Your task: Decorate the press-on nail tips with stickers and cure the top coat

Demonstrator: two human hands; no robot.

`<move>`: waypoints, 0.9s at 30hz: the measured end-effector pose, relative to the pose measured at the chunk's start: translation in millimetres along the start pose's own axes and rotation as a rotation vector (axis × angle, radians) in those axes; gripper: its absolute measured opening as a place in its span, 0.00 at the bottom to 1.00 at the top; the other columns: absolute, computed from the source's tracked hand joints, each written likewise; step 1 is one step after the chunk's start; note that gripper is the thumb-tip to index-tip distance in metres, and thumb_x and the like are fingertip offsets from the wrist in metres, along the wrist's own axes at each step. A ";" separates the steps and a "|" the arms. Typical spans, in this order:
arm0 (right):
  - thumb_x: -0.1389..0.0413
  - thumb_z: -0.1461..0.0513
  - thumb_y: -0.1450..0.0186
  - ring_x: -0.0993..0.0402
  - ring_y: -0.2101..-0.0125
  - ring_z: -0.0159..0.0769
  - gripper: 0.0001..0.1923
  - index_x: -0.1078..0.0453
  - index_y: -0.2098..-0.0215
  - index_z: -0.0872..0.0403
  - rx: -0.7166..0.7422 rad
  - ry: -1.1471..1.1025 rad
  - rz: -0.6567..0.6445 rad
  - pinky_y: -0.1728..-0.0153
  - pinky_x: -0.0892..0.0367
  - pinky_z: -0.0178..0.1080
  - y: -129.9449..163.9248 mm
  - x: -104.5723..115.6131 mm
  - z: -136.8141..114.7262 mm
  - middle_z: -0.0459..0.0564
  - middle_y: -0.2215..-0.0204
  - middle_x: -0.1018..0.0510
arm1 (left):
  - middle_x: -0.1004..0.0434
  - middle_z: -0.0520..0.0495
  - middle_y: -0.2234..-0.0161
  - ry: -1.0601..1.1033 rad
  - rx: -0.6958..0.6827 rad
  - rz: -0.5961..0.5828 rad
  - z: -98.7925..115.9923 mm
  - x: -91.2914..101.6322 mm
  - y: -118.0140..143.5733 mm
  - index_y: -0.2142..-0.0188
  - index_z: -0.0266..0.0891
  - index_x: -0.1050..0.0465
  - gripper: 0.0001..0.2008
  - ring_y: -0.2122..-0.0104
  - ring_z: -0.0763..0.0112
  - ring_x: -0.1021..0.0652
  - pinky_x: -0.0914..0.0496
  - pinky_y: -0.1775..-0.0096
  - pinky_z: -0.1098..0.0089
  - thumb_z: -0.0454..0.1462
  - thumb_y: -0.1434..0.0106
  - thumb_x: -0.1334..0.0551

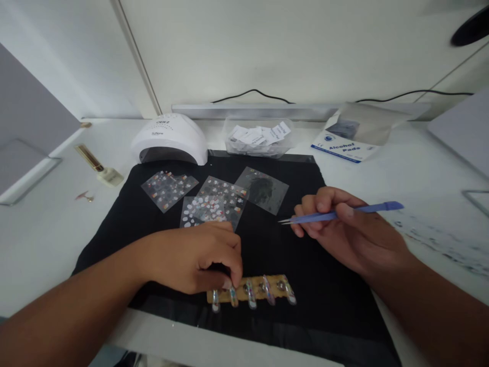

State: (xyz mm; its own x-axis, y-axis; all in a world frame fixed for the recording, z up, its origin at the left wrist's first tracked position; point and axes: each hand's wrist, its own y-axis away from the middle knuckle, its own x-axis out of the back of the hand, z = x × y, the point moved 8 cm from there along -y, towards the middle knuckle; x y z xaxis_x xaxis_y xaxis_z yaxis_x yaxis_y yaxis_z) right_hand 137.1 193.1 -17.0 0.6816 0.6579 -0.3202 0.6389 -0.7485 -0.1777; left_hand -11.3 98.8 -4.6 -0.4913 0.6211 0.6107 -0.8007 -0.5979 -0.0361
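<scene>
My left hand (214, 255) reaches over a tan display strip (240, 290), its thumb and index finger pinched at the upper end of the second press-on nail (234, 296) from the left. Several decorated press-on nails lie side by side across this strip, their tips pointing toward me. Held between thumb and fingers of my right hand (344, 224) is a pair of blue tweezers (324, 216). The silver points face left, above the black mat and apart from the nails. Just beyond my left hand lie clear nail sticker sheets (229, 196), partly overlapping; the hand covers one lower edge.
A white nail lamp (170, 137) stands at the back left, beside a tub of small packets (260, 136). An open alcohol pads box (351, 135) sits back right. A polish bottle (109, 176) lies left of the black mat (305, 285).
</scene>
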 end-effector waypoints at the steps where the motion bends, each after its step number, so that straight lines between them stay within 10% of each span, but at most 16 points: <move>1: 0.41 0.56 0.35 0.35 0.77 0.33 0.07 0.27 0.67 0.51 -0.001 -0.002 -0.001 0.73 0.34 0.40 -0.2 -0.1 0.2 0.45 0.78 0.30 | 0.27 0.49 0.69 0.001 -0.001 0.001 -0.1 0.2 0.2 0.67 0.37 0.25 0.08 0.65 0.70 0.27 0.35 0.53 0.66 0.25 0.41 0.38; 15: 0.39 0.56 0.36 0.34 0.77 0.32 0.08 0.27 0.69 0.51 -0.017 -0.003 0.032 0.73 0.32 0.38 1.3 0.8 -0.8 0.44 0.78 0.30 | 0.25 0.44 0.63 -0.094 0.014 0.195 9.2 30.9 12.3 0.58 0.38 0.24 0.08 0.62 0.67 0.25 0.31 0.55 0.65 0.32 0.35 0.41; 22: 0.39 0.55 0.36 0.34 0.78 0.30 0.09 0.27 0.69 0.52 -0.022 -0.031 0.027 0.73 0.31 0.37 3.1 2.9 2.0 0.43 0.77 0.30 | 0.27 0.33 0.49 -0.878 1.020 0.457 -53.8 110.7 89.0 0.45 0.36 0.31 0.27 0.47 0.40 0.30 0.35 0.48 0.48 0.50 0.37 0.44; 27: 0.38 0.55 0.37 0.33 0.78 0.30 0.09 0.27 0.69 0.52 -0.004 -0.019 0.030 0.73 0.30 0.36 2.8 3.5 -0.8 0.43 0.77 0.29 | 0.30 0.27 0.46 -0.827 1.164 0.432 -90.8 112.3 98.1 0.35 0.34 0.42 0.45 0.48 0.34 0.28 0.32 0.52 0.48 0.61 0.43 0.43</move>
State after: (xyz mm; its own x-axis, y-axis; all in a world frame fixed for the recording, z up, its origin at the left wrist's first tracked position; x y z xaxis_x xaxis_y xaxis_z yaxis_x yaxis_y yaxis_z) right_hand 141.5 193.3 -17.9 0.6934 0.6335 -0.3433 0.6199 -0.7674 -0.1639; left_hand -176.1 155.9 -11.5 0.0346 0.0771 0.9964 0.2638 -0.9624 0.0653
